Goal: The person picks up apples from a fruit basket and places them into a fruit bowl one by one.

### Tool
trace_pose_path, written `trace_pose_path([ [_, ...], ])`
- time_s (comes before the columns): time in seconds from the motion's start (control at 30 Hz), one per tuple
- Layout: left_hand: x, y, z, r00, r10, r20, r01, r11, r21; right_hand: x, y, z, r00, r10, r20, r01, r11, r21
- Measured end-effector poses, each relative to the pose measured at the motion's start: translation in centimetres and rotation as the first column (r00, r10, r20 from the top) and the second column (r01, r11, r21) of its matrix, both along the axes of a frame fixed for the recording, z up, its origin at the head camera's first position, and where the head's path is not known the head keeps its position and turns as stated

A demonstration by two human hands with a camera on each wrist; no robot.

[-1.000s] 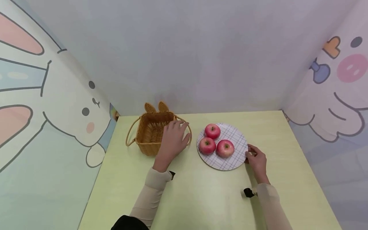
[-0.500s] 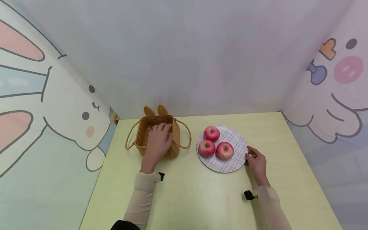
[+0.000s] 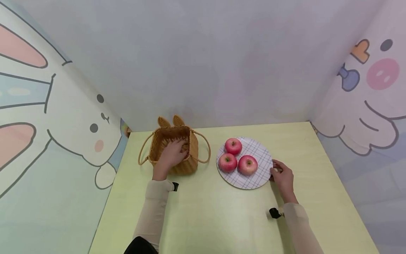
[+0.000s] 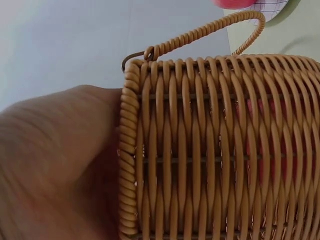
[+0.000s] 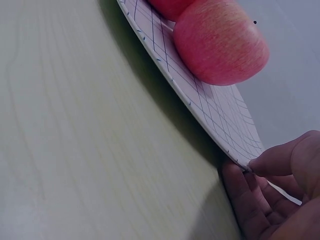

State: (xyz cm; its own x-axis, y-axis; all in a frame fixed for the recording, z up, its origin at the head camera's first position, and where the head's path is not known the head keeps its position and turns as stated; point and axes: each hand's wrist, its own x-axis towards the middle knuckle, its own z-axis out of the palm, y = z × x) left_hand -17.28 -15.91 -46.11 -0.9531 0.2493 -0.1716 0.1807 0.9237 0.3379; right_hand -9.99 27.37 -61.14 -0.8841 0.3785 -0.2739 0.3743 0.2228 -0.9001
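Observation:
My left hand [image 3: 171,155] reaches down into a brown wicker basket [image 3: 193,158] with bunny ears and two loop handles. Its fingertips are hidden inside. Through the weave in the left wrist view, a red apple [image 4: 267,135] shows low in the basket; I cannot tell if the fingers grip it. Right of the basket, a white plate [image 3: 261,169] with a blue check holds three red apples [image 3: 247,165]. My right hand [image 3: 283,178] pinches the plate's right rim, thumb on top and fingers beneath, as the right wrist view shows.
The pale yellow-green table [image 3: 215,218] meets a grey back wall [image 3: 222,70]. Cartoon-printed side panels stand left and right, a rabbit [image 3: 73,116] and a pink-nosed figure [image 3: 374,116]. Black wrist cameras sit by both sleeves.
My left hand has moved left from over the basket's right side and down into the basket. My right hand stays at the plate's rim, and the three apples have kept their places.

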Motion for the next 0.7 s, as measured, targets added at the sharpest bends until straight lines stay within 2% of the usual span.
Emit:
trace_pose_path([
  [0.1,-0.6,0.0,0.0,0.998,-0.02,0.054,0.019,0.999,0.026,-0.1,0.0,0.1,1.0,0.006,0.0,-0.006,1.0,0.01],
  [0.3,-1.7,0.3,-0.3,0.985,-0.119,0.124,0.11,0.991,0.076,-0.2,0.0,0.4,1.0,0.011,0.01,-0.012,0.994,0.113],
  [0.53,-2.3,0.5,-0.2,0.965,-0.13,0.23,0.118,0.991,0.066,-0.3,-0.2,0.5,1.0,0.006,0.005,-0.007,0.982,0.189],
  [0.7,-2.5,0.3,-0.1,0.945,-0.171,0.281,0.152,0.985,0.088,-0.4,-0.3,0.4,1.0,0.013,0.0,-0.013,0.98,0.198],
])
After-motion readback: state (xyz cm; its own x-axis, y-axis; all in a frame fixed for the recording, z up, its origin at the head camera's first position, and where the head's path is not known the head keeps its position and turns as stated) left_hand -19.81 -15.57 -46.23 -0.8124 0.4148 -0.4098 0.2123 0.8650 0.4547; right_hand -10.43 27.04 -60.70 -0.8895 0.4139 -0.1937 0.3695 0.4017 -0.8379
